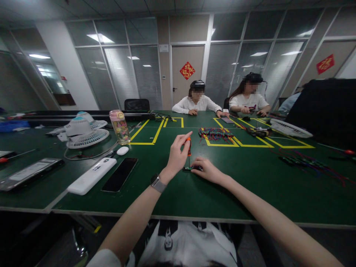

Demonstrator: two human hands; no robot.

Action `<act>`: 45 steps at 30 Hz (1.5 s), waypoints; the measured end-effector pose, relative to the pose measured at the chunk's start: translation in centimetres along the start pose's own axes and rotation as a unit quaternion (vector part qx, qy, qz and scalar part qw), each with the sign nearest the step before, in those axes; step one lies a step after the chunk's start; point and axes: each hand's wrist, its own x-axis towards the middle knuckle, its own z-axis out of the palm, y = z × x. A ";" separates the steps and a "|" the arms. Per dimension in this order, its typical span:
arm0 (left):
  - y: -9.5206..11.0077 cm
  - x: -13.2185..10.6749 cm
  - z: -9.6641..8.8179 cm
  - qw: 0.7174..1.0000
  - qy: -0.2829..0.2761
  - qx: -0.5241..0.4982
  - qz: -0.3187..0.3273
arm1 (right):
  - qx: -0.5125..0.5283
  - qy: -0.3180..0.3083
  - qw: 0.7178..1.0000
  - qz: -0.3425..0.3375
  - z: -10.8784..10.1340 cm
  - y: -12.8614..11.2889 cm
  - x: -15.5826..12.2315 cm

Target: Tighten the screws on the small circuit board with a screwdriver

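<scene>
My left hand (177, 155) is closed round the orange handle of a small screwdriver (189, 147), held upright with its tip down on a small green circuit board (189, 168) on the green table (250, 185). My right hand (207, 170) lies on the table beside that board, its fingers pressed on the board's right end. A watch sits on my left wrist.
To the left lie a black phone (120, 174), a white power bank (91, 175), a white mouse (122, 150), a clear bottle (119, 127) and small fans (83, 132). A bundle of coloured wires (216, 134) lies ahead. Two people sit at the far side.
</scene>
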 end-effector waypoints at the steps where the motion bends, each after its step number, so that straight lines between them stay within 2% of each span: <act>1: 0.0 0.0 0.0 1.000 -0.007 -0.013 -0.003 | 0.001 0.000 1.000 0.001 0.0 0.0 0.0; 4: -0.1 0.0 0.0 1.000 -0.003 -0.015 -0.008 | 0.005 0.000 1.000 0.002 0.0 -0.1 0.0; 7: 0.0 0.1 -0.2 0.999 0.014 0.048 0.005 | 0.005 0.000 1.000 0.003 -0.2 -0.3 0.0; 10: 0.1 0.1 -0.5 0.996 0.003 0.088 0.026 | 0.005 0.001 1.000 0.004 -0.2 -0.5 0.0; 13: 0.2 0.1 -0.5 0.998 -0.013 0.053 0.041 | 0.007 0.000 1.000 0.003 -0.2 -0.4 0.0; 16: 0.1 0.1 -0.3 0.999 0.000 0.033 0.034 | 0.009 0.000 1.000 0.002 -0.2 -0.3 0.1; 20: -0.1 0.1 -0.2 0.998 0.018 0.062 0.013 | 0.009 -0.004 1.000 0.003 -0.2 -0.3 0.1; 26: 0.0 -0.1 -0.3 0.995 -0.001 0.092 0.050 | 0.012 -0.001 1.000 0.004 -0.3 -0.5 0.1; 29: 0.2 -0.1 -0.2 0.994 0.002 0.097 0.045 | 0.012 0.002 1.000 0.003 -0.3 -0.5 0.0; 36: 0.0 0.1 -0.2 1.000 0.010 -0.001 -0.009 | 0.011 0.002 1.000 -0.001 -0.2 -0.4 0.0; 40: -0.3 0.2 -0.1 0.999 0.028 -0.009 -0.026 | 0.009 0.001 1.000 -0.001 -0.1 -0.3 0.0; 45: -0.4 0.2 0.0 0.999 0.003 -0.040 -0.031 | 0.008 0.003 1.000 -0.002 -0.1 -0.2 0.1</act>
